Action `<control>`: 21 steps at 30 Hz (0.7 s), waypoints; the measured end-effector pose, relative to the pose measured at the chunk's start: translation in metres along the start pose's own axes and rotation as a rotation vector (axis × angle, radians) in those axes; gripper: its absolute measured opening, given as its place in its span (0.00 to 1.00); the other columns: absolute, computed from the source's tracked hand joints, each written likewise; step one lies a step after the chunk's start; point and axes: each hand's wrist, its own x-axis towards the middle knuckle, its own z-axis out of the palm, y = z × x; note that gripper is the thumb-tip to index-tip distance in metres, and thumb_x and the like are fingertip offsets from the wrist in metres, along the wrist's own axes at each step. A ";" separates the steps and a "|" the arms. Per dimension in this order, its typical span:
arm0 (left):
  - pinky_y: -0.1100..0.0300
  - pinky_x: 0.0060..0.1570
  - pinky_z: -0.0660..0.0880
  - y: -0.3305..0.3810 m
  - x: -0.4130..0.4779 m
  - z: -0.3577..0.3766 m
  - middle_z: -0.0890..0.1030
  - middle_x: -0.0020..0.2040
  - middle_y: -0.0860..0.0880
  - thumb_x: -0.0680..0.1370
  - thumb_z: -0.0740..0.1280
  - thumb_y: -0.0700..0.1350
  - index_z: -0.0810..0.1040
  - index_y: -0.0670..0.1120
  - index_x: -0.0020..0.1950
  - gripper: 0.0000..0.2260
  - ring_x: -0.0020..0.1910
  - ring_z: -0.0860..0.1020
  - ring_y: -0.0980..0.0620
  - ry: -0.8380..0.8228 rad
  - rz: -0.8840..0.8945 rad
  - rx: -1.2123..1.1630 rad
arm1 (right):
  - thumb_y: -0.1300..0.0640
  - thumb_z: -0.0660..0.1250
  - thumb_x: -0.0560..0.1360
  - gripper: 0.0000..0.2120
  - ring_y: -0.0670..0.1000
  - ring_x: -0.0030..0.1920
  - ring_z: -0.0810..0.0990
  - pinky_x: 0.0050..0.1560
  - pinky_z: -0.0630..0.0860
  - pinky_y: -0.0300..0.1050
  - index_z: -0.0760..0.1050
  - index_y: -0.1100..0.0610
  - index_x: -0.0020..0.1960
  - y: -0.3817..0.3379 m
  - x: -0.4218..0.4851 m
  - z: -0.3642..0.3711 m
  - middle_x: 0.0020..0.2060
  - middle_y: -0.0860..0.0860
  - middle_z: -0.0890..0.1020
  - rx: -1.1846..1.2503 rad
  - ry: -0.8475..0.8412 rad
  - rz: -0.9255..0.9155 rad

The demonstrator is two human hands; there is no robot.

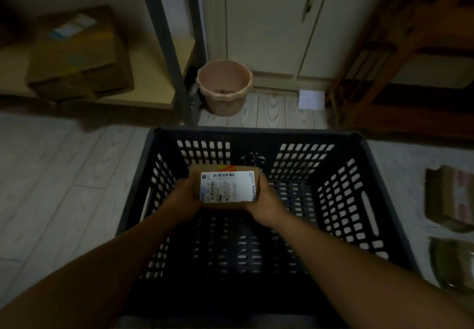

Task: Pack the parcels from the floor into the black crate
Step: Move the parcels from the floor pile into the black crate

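**Box held over crate**

Left hand point(185, 196) and right hand point(266, 198) each grip an end of the box point(227, 187), label up, level above the crate point(379, 175), probably so it lowers flat onto the bare bottom. Two parcels point(451, 198) wait on the floor point(64, 175) to the right.

Arms outstretched, left hand point(184, 196) and right hand point(267, 198) grip one parcel point(228, 187)

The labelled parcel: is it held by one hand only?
No, left hand and right hand both grip the parcel above the black crate.
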 end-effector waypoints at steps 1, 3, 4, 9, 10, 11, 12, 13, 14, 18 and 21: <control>0.53 0.68 0.68 -0.010 0.010 0.009 0.63 0.73 0.43 0.73 0.71 0.45 0.58 0.50 0.75 0.33 0.69 0.67 0.44 -0.006 -0.004 0.017 | 0.49 0.75 0.67 0.38 0.47 0.56 0.79 0.58 0.79 0.49 0.58 0.40 0.70 0.012 0.013 0.008 0.59 0.45 0.77 -0.010 -0.010 0.006; 0.54 0.67 0.66 -0.025 0.026 0.023 0.62 0.72 0.43 0.74 0.69 0.47 0.60 0.50 0.74 0.31 0.70 0.65 0.44 -0.015 0.000 0.033 | 0.46 0.75 0.64 0.44 0.50 0.58 0.78 0.58 0.78 0.51 0.54 0.38 0.72 0.033 0.037 0.022 0.62 0.47 0.76 -0.035 -0.040 0.027; 0.55 0.68 0.65 -0.031 0.032 0.028 0.61 0.73 0.43 0.75 0.69 0.49 0.59 0.51 0.75 0.32 0.71 0.64 0.44 -0.019 -0.001 0.049 | 0.45 0.75 0.64 0.46 0.50 0.60 0.77 0.60 0.77 0.52 0.51 0.37 0.73 0.039 0.045 0.026 0.64 0.48 0.74 -0.043 -0.053 0.046; 0.50 0.71 0.60 -0.054 0.055 0.045 0.51 0.77 0.44 0.73 0.69 0.54 0.50 0.50 0.77 0.39 0.75 0.57 0.42 -0.023 -0.103 0.129 | 0.52 0.76 0.67 0.44 0.49 0.61 0.77 0.63 0.75 0.51 0.55 0.45 0.75 0.050 0.062 0.042 0.64 0.48 0.75 -0.026 -0.077 0.052; 0.50 0.71 0.61 -0.057 0.057 0.047 0.50 0.77 0.44 0.74 0.68 0.52 0.49 0.49 0.78 0.38 0.75 0.57 0.42 -0.017 -0.103 0.143 | 0.53 0.75 0.68 0.42 0.49 0.61 0.76 0.63 0.75 0.51 0.56 0.45 0.75 0.051 0.062 0.045 0.64 0.48 0.75 -0.020 -0.069 0.058; 0.50 0.72 0.61 -0.059 0.058 0.049 0.50 0.77 0.43 0.75 0.67 0.50 0.49 0.47 0.78 0.37 0.75 0.57 0.41 -0.003 -0.093 0.165 | 0.53 0.75 0.69 0.41 0.49 0.61 0.76 0.64 0.75 0.51 0.56 0.44 0.75 0.051 0.062 0.048 0.64 0.48 0.75 -0.007 -0.059 0.058; 0.50 0.72 0.60 -0.059 0.059 0.049 0.50 0.77 0.42 0.76 0.66 0.47 0.51 0.46 0.77 0.35 0.75 0.57 0.41 0.022 -0.063 0.203 | 0.54 0.74 0.70 0.40 0.49 0.62 0.75 0.65 0.74 0.51 0.55 0.44 0.75 0.052 0.062 0.052 0.65 0.48 0.74 0.002 -0.046 0.064; 0.50 0.72 0.59 -0.060 0.060 0.049 0.51 0.77 0.40 0.77 0.65 0.45 0.53 0.45 0.77 0.32 0.75 0.56 0.40 0.056 -0.023 0.256 | 0.55 0.72 0.71 0.39 0.49 0.63 0.74 0.66 0.72 0.51 0.55 0.44 0.75 0.051 0.062 0.056 0.66 0.48 0.73 0.006 -0.029 0.067; 0.49 0.73 0.57 -0.061 0.061 0.049 0.51 0.77 0.40 0.78 0.63 0.44 0.55 0.45 0.77 0.29 0.75 0.55 0.40 0.084 0.004 0.318 | 0.57 0.70 0.73 0.37 0.50 0.64 0.73 0.67 0.71 0.50 0.54 0.45 0.76 0.050 0.062 0.061 0.67 0.48 0.72 -0.004 -0.014 0.072; 0.45 0.76 0.48 -0.067 0.063 0.049 0.44 0.78 0.44 0.79 0.61 0.49 0.48 0.49 0.78 0.32 0.77 0.43 0.43 0.026 -0.008 0.485 | 0.59 0.64 0.78 0.33 0.47 0.61 0.72 0.62 0.67 0.38 0.51 0.48 0.76 0.039 0.058 0.064 0.68 0.50 0.71 -0.013 -0.030 0.111; 0.45 0.74 0.54 -0.054 0.049 0.035 0.51 0.78 0.44 0.76 0.62 0.55 0.52 0.50 0.77 0.33 0.77 0.50 0.42 0.010 0.012 0.393 | 0.55 0.68 0.76 0.34 0.51 0.65 0.71 0.61 0.67 0.40 0.53 0.49 0.76 0.018 0.039 0.037 0.65 0.45 0.69 -0.069 -0.099 0.146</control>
